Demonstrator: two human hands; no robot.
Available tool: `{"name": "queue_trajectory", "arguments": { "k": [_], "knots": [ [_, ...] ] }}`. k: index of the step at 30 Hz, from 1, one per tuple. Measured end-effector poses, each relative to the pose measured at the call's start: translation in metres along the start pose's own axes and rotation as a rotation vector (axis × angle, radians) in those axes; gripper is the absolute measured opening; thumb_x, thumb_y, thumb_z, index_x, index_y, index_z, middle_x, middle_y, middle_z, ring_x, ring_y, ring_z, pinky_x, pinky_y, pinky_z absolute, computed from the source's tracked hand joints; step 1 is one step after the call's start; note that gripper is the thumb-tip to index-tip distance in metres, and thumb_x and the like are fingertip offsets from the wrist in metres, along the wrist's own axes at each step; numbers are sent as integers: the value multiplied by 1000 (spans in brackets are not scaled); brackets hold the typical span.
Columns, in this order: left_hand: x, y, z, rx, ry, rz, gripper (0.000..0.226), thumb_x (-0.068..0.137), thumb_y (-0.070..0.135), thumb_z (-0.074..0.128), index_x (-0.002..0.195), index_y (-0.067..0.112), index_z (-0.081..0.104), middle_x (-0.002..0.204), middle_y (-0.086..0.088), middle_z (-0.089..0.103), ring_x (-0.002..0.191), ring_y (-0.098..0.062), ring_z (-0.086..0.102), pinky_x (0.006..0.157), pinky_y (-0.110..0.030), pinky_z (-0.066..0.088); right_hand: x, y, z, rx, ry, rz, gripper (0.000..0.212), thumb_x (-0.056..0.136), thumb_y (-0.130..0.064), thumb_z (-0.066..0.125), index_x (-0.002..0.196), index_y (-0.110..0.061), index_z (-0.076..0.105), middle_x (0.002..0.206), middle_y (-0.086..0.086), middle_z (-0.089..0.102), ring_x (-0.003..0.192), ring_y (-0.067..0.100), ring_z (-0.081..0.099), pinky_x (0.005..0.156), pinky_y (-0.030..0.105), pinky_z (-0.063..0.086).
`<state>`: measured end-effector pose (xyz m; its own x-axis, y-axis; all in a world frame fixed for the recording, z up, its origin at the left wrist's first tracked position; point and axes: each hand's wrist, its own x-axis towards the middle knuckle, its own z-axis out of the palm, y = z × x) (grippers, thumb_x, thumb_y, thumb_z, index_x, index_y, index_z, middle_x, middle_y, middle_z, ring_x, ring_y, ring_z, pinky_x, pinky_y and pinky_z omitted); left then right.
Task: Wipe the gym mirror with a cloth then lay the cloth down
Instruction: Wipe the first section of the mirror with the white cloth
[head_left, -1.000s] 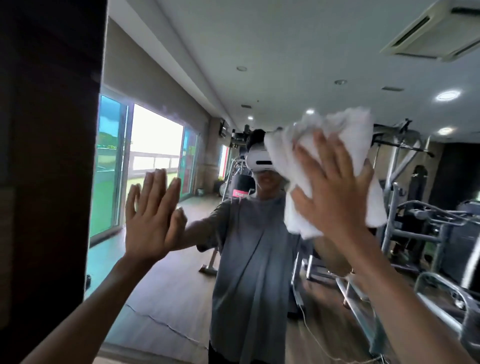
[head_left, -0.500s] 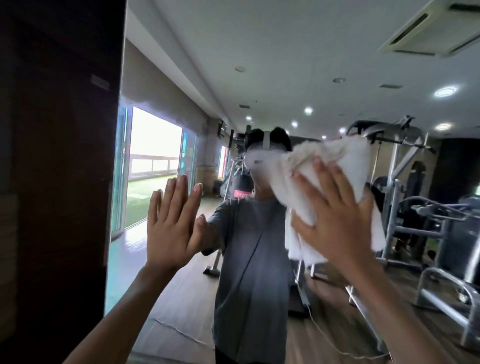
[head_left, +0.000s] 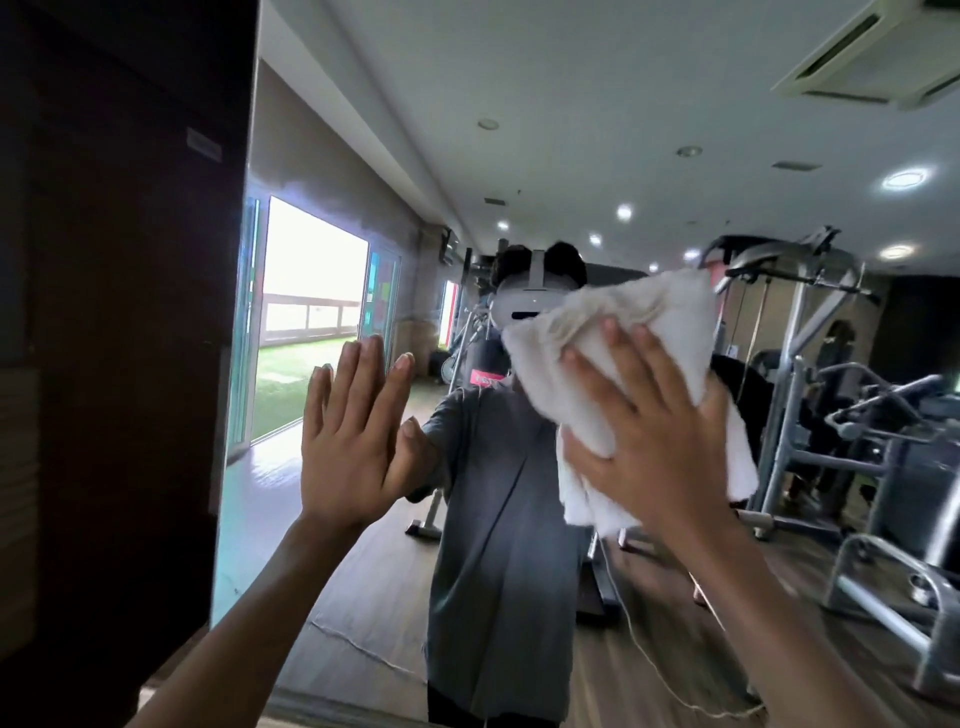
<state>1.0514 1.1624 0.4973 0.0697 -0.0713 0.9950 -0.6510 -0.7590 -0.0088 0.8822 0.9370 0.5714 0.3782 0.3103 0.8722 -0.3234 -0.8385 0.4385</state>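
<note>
Change over the last second: the white cloth (head_left: 639, 317) sits lower on the gym mirror (head_left: 545, 130) than a second ago, and its top edge is now level with the reflected headset (head_left: 524, 306), whose lower part it partly covers. In the last half second it barely shifts. Blur on the right hand (head_left: 660, 441) suggests the stroke is live. We judge this as mid-wipe on a downward pass, with laying the cloth down not yet due. Right hand: fingers spread and straight, pointing to 11 o'clock, pressing the cloth flat on the glass at 3 o'clock of view centre; we see no curl round it. Left hand (head_left: 353, 441): open, palm flat on the glass at 8 o'clock, pose unchanged, apparently bracing. Counts: cloths 1; mirrors 1; hands 2; dark wall panel (head_left: 119, 338) 1, at 9 o'clock beside the mirror edge; reflected person (head_left: 498, 545) 1 certain, plus a dim figure at 3 o'clock we cannot resolve; reflected gym machines (head_left: 810, 415) at least 2, too tangled for a firm count.
</note>
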Motion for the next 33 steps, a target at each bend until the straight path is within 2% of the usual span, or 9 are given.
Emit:
{"name": "queue_trajectory", "arguments": {
  "k": [4,6,9,11,13,18,22,29,33],
  "knots": [
    [1,4,-1,24,-11,-1,62,97,33,36,155,12,34,165,-14,22,154,-31,15,125,-49,4,75,-35,-7,68,53,350,74,88,-58,40,155,-28,30,165,8,18,151,27,19,102,61,25],
    [-1,-1,-4,10,-21,29,61,98,34,37,156,13,32,165,-13,22,154,-31,16,125,-47,5,98,-70,-4,41,42,293,75,89,-56,32,157,-25,26,165,11,17,151,28,19,103,56,21],
    [-16,-24,-8,36,-53,147,58,103,36,33,154,10,34,161,-18,28,153,-32,21,125,-45,12,80,-107,8,-6,42,-46,73,91,-54,36,157,-24,25,165,11,17,152,28,17,105,57,21],
    [-30,-42,-12,72,-85,211,57,105,40,27,152,8,36,157,-22,35,150,-34,25,125,-45,13,51,-107,13,-56,5,-303,73,92,-55,37,157,-25,25,165,9,17,152,27,15,109,58,20],
    [-38,-51,-13,86,-116,229,59,105,41,26,153,9,32,159,-22,33,151,-34,23,125,-45,14,26,-86,14,-64,-12,-399,73,90,-57,38,156,-29,29,165,7,20,152,26,17,108,58,20],
    [-40,-40,-7,27,-65,162,62,98,37,36,153,8,36,161,-20,28,153,-32,19,124,-46,12,45,-30,-2,-35,31,-118,72,85,-59,40,152,-32,37,163,5,27,149,25,26,101,53,26],
    [-40,-43,-7,2,-56,172,60,101,38,33,153,9,36,161,-21,28,153,-33,20,125,-46,11,81,-69,-3,1,96,161,71,86,-55,41,152,-29,38,162,8,28,149,26,27,101,51,23],
    [-40,-42,-9,-37,-9,207,58,106,40,26,153,8,31,168,-6,8,155,-27,11,124,-47,13,29,-78,11,-61,27,-366,72,89,-58,43,154,-30,33,163,5,26,150,23,23,105,54,25],
    [-42,-40,-7,-2,-34,194,58,106,38,25,157,11,26,164,-19,20,154,-32,12,124,-49,12,55,-57,4,7,69,-157,72,82,-59,48,149,-33,42,161,3,31,147,21,28,99,48,27]
  ]
}}
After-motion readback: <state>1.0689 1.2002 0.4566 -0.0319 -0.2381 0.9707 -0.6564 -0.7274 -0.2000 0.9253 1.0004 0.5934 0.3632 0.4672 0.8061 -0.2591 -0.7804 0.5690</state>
